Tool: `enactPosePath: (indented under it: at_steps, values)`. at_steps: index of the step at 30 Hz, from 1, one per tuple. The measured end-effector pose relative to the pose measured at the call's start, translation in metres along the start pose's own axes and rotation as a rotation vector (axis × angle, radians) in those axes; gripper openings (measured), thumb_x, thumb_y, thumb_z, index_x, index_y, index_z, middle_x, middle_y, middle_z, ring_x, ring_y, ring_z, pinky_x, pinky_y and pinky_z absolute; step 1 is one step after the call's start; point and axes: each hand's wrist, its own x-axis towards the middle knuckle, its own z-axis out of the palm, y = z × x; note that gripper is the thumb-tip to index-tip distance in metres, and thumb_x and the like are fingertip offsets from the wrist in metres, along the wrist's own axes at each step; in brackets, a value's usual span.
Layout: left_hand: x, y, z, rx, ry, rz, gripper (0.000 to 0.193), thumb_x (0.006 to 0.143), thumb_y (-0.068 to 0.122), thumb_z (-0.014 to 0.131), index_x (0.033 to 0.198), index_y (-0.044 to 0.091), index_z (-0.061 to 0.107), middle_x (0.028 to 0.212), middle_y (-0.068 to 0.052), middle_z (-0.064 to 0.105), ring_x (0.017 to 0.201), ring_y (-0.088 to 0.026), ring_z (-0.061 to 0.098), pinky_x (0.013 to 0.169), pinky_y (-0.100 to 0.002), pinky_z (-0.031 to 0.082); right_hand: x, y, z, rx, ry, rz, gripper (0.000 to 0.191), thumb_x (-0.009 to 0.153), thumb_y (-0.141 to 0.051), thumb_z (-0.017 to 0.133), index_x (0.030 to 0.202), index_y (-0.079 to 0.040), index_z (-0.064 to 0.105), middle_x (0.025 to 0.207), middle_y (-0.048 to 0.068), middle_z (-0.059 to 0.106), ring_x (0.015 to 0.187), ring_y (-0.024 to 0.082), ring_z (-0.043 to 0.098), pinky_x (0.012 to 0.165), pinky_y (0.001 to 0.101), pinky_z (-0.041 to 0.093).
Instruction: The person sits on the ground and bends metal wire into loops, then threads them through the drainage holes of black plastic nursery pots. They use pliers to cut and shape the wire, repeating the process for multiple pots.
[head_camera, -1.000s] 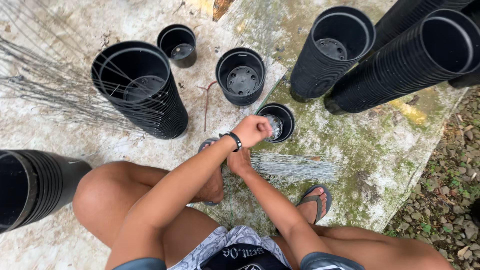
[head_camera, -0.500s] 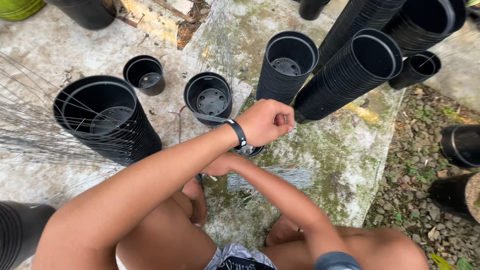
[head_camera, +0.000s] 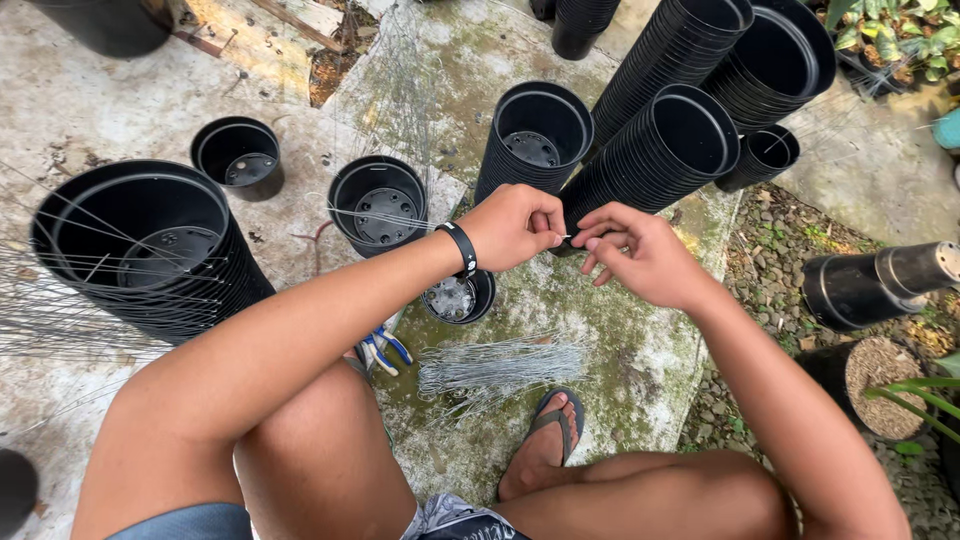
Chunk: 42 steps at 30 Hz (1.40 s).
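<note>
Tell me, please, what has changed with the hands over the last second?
The right hand has come up from the wire bundle to meet the raised left hand; both now pinch a thin wire between them, above the small pot. The bundle, pliers and pot stacks stayed put.

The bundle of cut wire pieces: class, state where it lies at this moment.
In the head view the bundle of cut wire pieces lies on the mossy concrete slab, just beyond the sandalled foot and right of the blue-handled pliers.
</note>
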Motion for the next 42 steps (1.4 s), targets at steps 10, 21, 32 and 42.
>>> enactPosePath:
  at_steps: [10,21,32,42]
  values:
    - [-0.008,-0.005,0.008,0.065,-0.049,-0.045,0.005,0.084,0.007,0.073,0.087,0.003,0.075,0.076,-0.013,0.075,0.071,-0.021,0.076,0.066,-0.033,0.058,-0.004,-0.006,0.043,-0.419,0.164,-0.181,0.009,0.097,-0.01,0.065,0.1,-0.001,0.065,0.083,0.011,0.075,0.072,0.016,0.076,0.057,0.0307,0.06]
    - [-0.01,0.009,-0.005,0.081,-0.035,-0.04,0.009,0.085,0.01,0.075,0.088,0.001,0.075,0.079,-0.014,0.076,0.073,-0.021,0.077,0.068,-0.033,0.059,-0.005,-0.017,0.042,-0.547,0.199,-0.21,0.011,0.095,-0.01,0.067,0.099,0.0,0.063,0.082,0.014,0.071,0.057,0.024,0.066,0.054,0.0366,0.049]
    - [-0.01,0.004,-0.006,0.098,0.006,0.024,0.01,0.083,0.007,0.073,0.089,0.0,0.076,0.084,-0.014,0.076,0.079,-0.021,0.078,0.072,-0.034,0.061,-0.007,-0.011,0.035,-0.53,0.239,-0.261,0.011,0.095,-0.009,0.067,0.1,0.0,0.063,0.083,0.014,0.07,0.063,0.023,0.068,0.057,0.0353,0.052]
    - [-0.009,0.004,-0.004,0.126,-0.023,0.051,0.01,0.084,0.004,0.07,0.09,0.0,0.076,0.088,-0.014,0.074,0.082,-0.022,0.077,0.075,-0.034,0.061,-0.01,-0.013,0.03,-0.571,0.217,-0.243,0.011,0.095,-0.009,0.067,0.099,0.0,0.063,0.083,0.014,0.071,0.063,0.024,0.067,0.057,0.0371,0.051]
